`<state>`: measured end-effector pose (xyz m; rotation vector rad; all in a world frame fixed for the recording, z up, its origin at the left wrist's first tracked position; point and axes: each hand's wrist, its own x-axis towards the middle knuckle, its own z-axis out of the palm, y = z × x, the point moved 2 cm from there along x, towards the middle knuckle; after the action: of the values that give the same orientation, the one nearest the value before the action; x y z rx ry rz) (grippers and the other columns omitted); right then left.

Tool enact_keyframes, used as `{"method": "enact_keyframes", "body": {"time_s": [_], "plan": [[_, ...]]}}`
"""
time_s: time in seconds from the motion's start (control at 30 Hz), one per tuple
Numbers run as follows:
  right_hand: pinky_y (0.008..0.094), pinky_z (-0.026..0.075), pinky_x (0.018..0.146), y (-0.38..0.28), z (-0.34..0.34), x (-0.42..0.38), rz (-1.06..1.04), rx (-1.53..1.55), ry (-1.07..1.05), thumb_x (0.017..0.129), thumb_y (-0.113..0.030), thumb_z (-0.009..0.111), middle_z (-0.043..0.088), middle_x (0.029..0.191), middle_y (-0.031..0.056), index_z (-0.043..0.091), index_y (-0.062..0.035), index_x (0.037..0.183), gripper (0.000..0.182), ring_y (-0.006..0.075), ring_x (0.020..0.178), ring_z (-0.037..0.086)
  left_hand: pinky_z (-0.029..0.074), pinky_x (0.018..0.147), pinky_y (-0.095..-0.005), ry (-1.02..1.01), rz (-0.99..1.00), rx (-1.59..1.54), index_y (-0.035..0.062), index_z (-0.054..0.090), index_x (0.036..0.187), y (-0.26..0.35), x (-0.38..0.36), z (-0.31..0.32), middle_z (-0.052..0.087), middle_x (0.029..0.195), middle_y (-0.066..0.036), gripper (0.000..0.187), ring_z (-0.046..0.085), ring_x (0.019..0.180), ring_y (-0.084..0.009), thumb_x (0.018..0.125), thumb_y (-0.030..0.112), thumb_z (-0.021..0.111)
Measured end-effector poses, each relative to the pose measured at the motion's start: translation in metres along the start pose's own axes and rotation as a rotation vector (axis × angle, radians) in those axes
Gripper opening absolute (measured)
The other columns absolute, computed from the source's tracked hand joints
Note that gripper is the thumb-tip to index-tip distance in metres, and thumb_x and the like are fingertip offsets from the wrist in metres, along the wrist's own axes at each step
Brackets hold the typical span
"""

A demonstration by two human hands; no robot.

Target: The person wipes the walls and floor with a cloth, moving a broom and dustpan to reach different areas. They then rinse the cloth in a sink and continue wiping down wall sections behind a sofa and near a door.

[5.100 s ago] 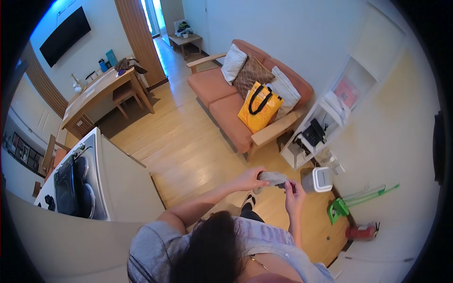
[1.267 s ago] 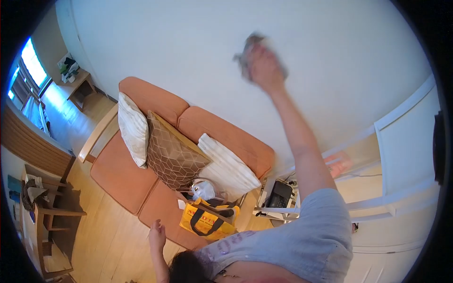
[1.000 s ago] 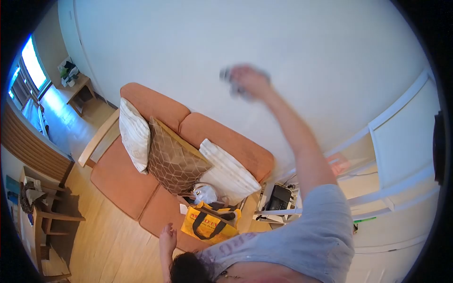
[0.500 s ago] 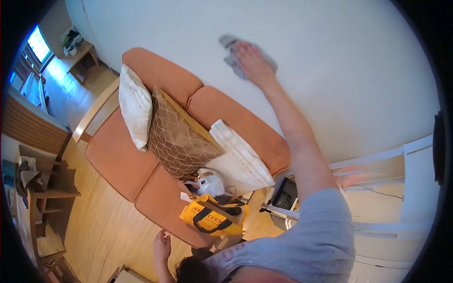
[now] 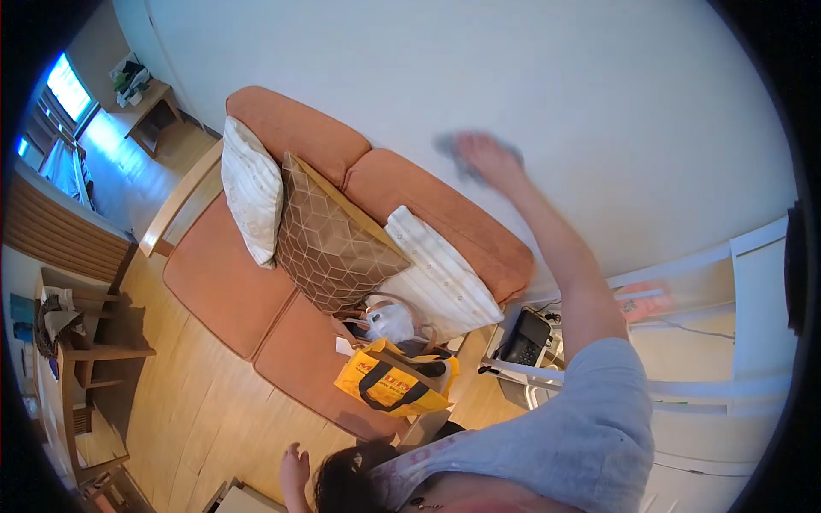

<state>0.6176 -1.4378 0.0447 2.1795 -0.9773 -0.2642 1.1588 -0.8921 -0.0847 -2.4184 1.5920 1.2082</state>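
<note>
My right hand [image 5: 490,157] is pressed against the white wall [image 5: 599,103] above the sofa back, arm stretched out. Under its palm and fingers lies a grey cloth [image 5: 453,147], smeared by motion, its edges showing around the hand. Low in the view, my left hand [image 5: 295,466] hangs beside the front of the sofa seat, fingers loosely bent and apart, with nothing in it. The orange sofa [image 5: 224,269] stands against the wall below the cloth.
Cushions, among them a brown patterned one [image 5: 329,244], lean on the sofa. A yellow bag [image 5: 389,380] stands at its near end, beside a black telephone [image 5: 526,338]. White shelving [image 5: 753,316] is at right. A wooden desk [image 5: 81,355] stands at left.
My right hand has moved with the cloth down and to the right along the wall. My left hand has dropped slightly lower in view. The whole view has shifted a little.
</note>
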Motion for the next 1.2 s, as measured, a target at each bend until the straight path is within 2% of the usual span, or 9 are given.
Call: {"method": "enact_keyframes", "body": {"time_s": [0.07, 0.17, 0.33, 0.47, 0.6, 0.67, 0.97, 1.13, 1.2], "plan": [[0.0362, 0.036, 0.098, 0.054, -0.085, 0.081, 0.209, -0.084, 0.203, 0.08, -0.013, 0.045, 0.049, 0.126, 0.0095, 0.041, -0.0061, 0.129, 0.049, 0.0222, 0.108, 0.052, 0.048, 0.071, -0.0403, 0.038, 0.045, -0.102, 0.0012, 0.049, 0.115, 0.016, 0.018, 0.0, 0.061, 0.094, -0.022, 0.033, 0.061, 0.083, -0.0339, 0.084, 0.013, 0.055], [0.0392, 0.036, 0.096, 0.096, -0.147, 0.133, 0.381, -0.222, 0.671, 0.078, -0.01, 0.045, 0.05, 0.126, 0.0082, 0.047, -0.0103, 0.124, 0.047, 0.022, 0.117, 0.045, 0.048, 0.068, -0.0372, 0.121, -0.033, -0.325, 0.0003, 0.049, 0.115, 0.043, 0.016, -0.012, 0.061, 0.093, -0.021, 0.032, 0.062, 0.081, -0.0306, 0.086, 0.012, 0.053], [0.0395, 0.026, 0.107, -0.016, -0.016, 0.143, 0.092, 0.111, 0.216, 0.081, -0.009, 0.041, 0.047, 0.13, 0.007, 0.043, -0.0067, 0.128, 0.047, 0.0245, 0.121, 0.041, 0.049, 0.068, -0.0388, 0.075, -0.042, -0.23, 0.0019, 0.049, 0.116, 0.028, 0.021, 0.028, 0.061, 0.094, -0.019, 0.034, 0.061, 0.078, -0.0298, 0.085, 0.013, 0.055], [0.0372, 0.023, 0.11, -0.086, 0.064, 0.098, -0.176, -0.07, 0.126, 0.08, -0.01, 0.044, 0.045, 0.132, 0.0068, 0.044, -0.0057, 0.128, 0.047, 0.0214, 0.124, 0.039, 0.048, 0.065, -0.038, 0.084, -0.111, -0.11, 0.0034, 0.049, 0.116, -0.039, -0.013, 0.063, 0.063, 0.083, -0.017, 0.033, 0.062, 0.074, -0.03, 0.085, 0.015, 0.053], [0.0386, 0.019, 0.111, -0.024, -0.02, 0.14, 0.023, 0.025, 0.027, 0.083, -0.014, 0.042, 0.038, 0.139, 0.0037, 0.041, -0.0056, 0.13, 0.047, 0.0172, 0.128, 0.034, 0.046, 0.06, -0.0429, 0.049, -0.095, 0.02, 0.0108, 0.038, 0.132, -0.096, -0.051, 0.087, 0.06, 0.092, -0.021, 0.052, 0.058, 0.077, -0.0327, 0.083, 0.021, 0.051], [0.0405, 0.02, 0.11, 0.006, -0.063, 0.157, 0.102, -0.118, 0.317, 0.084, -0.015, 0.042, 0.036, 0.14, 0.0055, 0.039, -0.0041, 0.132, 0.049, 0.0185, 0.128, 0.033, 0.046, 0.066, -0.0454, -0.141, -0.268, -0.018, 0.007, 0.044, 0.127, -0.054, -0.055, 0.048, 0.06, 0.098, -0.027, 0.045, 0.058, 0.085, -0.0381, 0.085, 0.024, 0.05], [0.0368, 0.016, 0.112, -0.102, 0.053, 0.122, -0.155, -0.274, -0.128, 0.083, -0.015, 0.043, 0.037, 0.14, 0.005, 0.04, -0.0083, 0.132, 0.049, 0.0207, 0.129, 0.032, 0.047, 0.067, -0.0381, 0.141, -0.122, -0.289, 0.0034, 0.049, 0.116, -0.049, -0.034, 0.059, 0.062, 0.079, -0.017, 0.037, 0.062, 0.075, -0.0301, 0.081, 0.015, 0.055], [0.0373, 0.021, 0.108, -0.001, -0.046, 0.168, 0.193, -0.108, 0.382, 0.08, -0.013, 0.046, 0.042, 0.135, 0.0033, 0.043, -0.0081, 0.129, 0.049, 0.0201, 0.126, 0.036, 0.048, 0.068, -0.0402, -0.106, -0.274, 0.011, 0.0033, 0.049, 0.117, -0.088, -0.073, 0.069, 0.062, 0.086, -0.02, 0.037, 0.061, 0.079, -0.0321, 0.083, 0.017, 0.053], [0.0391, 0.027, 0.105, -0.007, -0.054, 0.16, 0.232, -0.129, 0.328, 0.08, -0.013, 0.046, 0.045, 0.132, 0.0066, 0.045, -0.007, 0.126, 0.046, 0.0208, 0.121, 0.041, 0.048, 0.07, -0.039, -0.029, -0.253, 0.023, 0.0013, 0.051, 0.113, -0.089, -0.063, 0.066, 0.062, 0.085, -0.02, 0.035, 0.062, 0.08, -0.031, 0.081, 0.013, 0.055]]}}
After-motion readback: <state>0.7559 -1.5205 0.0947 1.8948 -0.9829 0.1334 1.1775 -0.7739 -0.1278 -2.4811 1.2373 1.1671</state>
